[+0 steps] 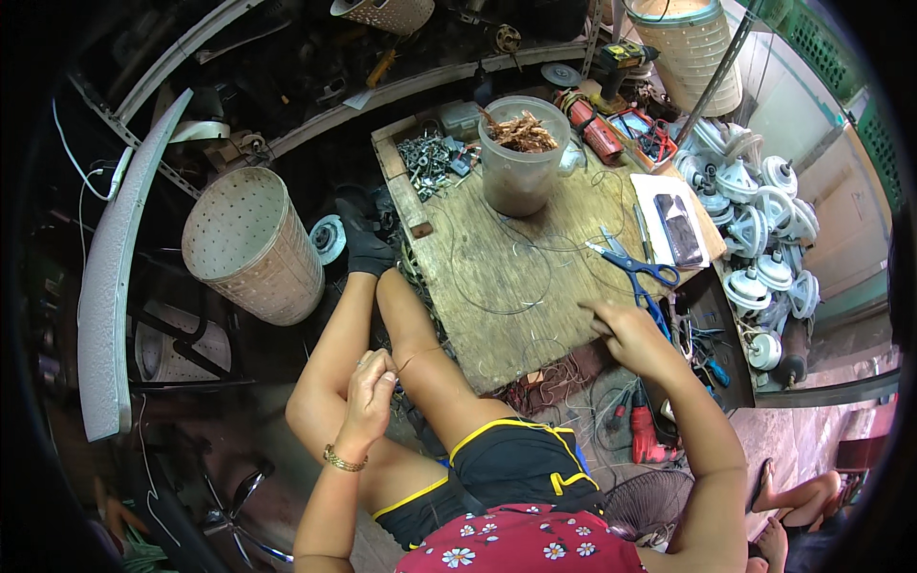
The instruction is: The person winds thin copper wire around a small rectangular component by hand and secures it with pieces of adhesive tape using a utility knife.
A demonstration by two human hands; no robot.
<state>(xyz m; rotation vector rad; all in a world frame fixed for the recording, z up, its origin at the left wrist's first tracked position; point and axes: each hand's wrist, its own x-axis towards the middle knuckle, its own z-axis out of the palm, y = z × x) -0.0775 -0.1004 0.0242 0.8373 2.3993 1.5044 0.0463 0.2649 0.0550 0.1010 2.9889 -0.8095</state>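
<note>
Over my thigh, my left hand is closed in a pinch; a thin wire seems to run from its fingertips across the knee. My right hand is over the right front edge of the wooden table, index finger stretched out and the others partly curled, nothing visible in it. Blue-handled scissors lie just beyond that hand, blades toward the table's middle. Next to them is a second blue-handled tool, partly hidden by the hand. Loose thin wire curls over the tabletop.
A translucent bucket holds copper scrap at the table's back. A phone rests at right, beside stacked white plastic motor parts. Screws fill a tray. A perforated basket stands left, a fan below right. Another person's leg shows lower right.
</note>
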